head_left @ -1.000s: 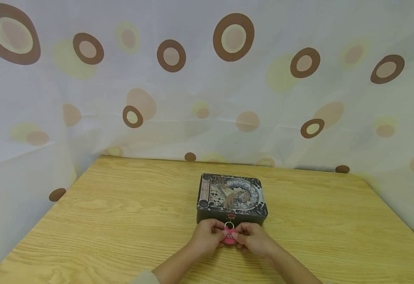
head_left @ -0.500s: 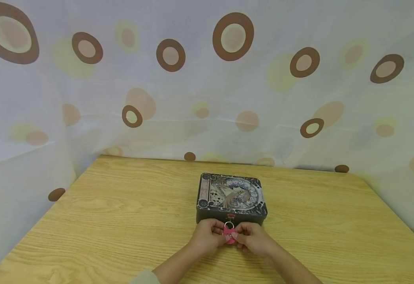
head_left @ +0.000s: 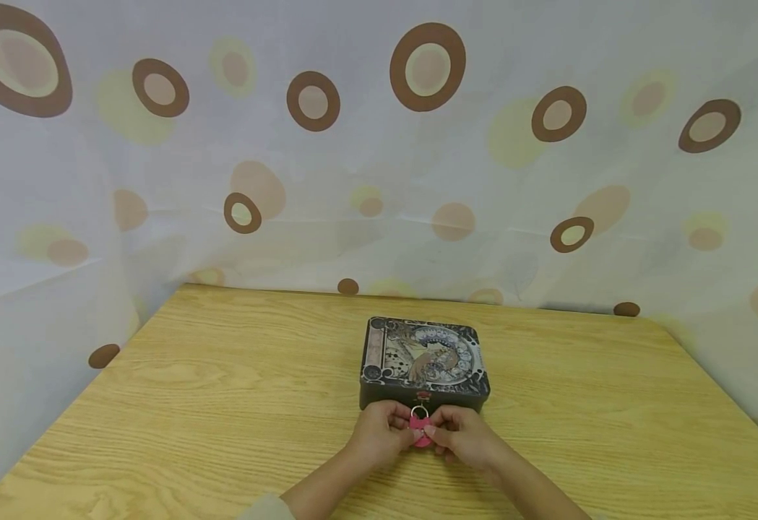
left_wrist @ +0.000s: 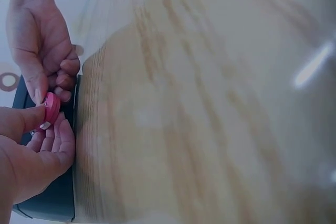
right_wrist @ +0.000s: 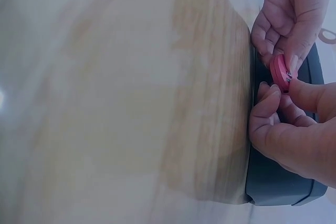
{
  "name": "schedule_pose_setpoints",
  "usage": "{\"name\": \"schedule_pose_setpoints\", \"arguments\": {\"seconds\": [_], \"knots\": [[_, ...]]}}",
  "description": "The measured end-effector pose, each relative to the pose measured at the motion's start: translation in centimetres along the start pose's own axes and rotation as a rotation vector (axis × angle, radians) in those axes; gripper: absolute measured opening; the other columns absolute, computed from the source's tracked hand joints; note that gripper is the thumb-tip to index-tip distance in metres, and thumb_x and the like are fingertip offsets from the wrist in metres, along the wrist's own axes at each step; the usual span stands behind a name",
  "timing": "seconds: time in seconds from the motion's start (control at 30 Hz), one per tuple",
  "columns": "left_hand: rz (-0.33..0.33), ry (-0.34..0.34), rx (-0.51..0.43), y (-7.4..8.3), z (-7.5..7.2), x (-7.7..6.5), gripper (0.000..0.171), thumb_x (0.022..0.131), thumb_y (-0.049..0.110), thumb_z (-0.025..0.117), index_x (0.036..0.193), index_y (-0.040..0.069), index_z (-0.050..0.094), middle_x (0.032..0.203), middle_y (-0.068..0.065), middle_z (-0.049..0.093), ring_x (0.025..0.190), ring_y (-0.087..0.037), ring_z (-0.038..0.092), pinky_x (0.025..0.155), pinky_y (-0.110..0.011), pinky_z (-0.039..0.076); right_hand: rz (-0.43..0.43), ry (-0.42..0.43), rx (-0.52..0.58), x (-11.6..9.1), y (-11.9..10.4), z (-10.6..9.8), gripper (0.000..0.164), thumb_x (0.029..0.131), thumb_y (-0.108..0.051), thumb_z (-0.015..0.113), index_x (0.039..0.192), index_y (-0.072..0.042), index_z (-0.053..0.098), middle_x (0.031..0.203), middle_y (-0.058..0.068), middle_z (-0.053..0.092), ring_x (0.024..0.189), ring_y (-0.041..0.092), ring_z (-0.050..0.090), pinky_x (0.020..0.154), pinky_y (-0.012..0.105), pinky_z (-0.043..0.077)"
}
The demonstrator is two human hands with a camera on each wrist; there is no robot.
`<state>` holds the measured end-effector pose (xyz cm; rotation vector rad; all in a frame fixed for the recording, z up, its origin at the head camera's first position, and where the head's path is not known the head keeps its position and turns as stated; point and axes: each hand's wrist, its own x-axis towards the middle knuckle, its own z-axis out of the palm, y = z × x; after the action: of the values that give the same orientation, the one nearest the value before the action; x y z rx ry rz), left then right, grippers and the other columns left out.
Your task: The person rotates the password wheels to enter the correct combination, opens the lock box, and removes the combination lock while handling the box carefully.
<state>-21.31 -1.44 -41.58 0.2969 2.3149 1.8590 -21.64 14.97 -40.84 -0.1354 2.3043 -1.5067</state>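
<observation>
A pink combination padlock (head_left: 422,422) with a silver shackle (head_left: 420,411) is at the front of a dark tin box (head_left: 425,354), just below its red latch (head_left: 423,396). My left hand (head_left: 379,433) pinches the padlock's left side, thumb lying across the number dials. From the right, my right hand (head_left: 466,437) pinches it too, its thumb on the front face. Both wrist views show the pink padlock (left_wrist: 51,107) edge-on between the thumbs and fingers. The thumbs cover most of the dials.
The box lid carries an ornate printed picture. It stands on a wood-grain table (head_left: 242,375). Behind the table hangs a pale curtain (head_left: 326,173) patterned with brown and yellow circles.
My left thumb has slid rightward over the padlock's dials, which showed more a second ago. The right hand and the box stay in place.
</observation>
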Motion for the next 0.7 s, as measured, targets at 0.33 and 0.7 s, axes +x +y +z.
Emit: {"name": "schedule_pose_setpoints", "arguments": {"seconds": [0.33,0.7], "knots": [[0.015,0.010,0.017,-0.07,0.18,0.06,0.014,0.076,-0.005,0.063,0.088,-0.011,0.059,0.071,-0.010,0.061,0.061,-0.009,0.053,0.054,-0.020,0.049,-0.002,0.000,0.001,-0.01,-0.01,0.00,0.014,0.092,-0.010,0.055,0.090,0.004,0.055,0.067,-0.001,0.050,0.064,0.012,0.048,0.056,0.025,0.042],[0.040,0.024,0.058,0.09,0.25,-0.06,0.012,0.078,-0.004,0.063,0.086,-0.010,0.059,0.069,-0.013,0.062,0.059,-0.008,0.051,0.051,-0.016,0.044,-0.021,-0.004,0.002,-0.20,-0.21,-0.01,0.016,0.091,-0.009,0.055,0.091,0.007,0.054,0.067,-0.001,0.049,0.065,0.011,0.048,0.056,0.023,0.042]]}}
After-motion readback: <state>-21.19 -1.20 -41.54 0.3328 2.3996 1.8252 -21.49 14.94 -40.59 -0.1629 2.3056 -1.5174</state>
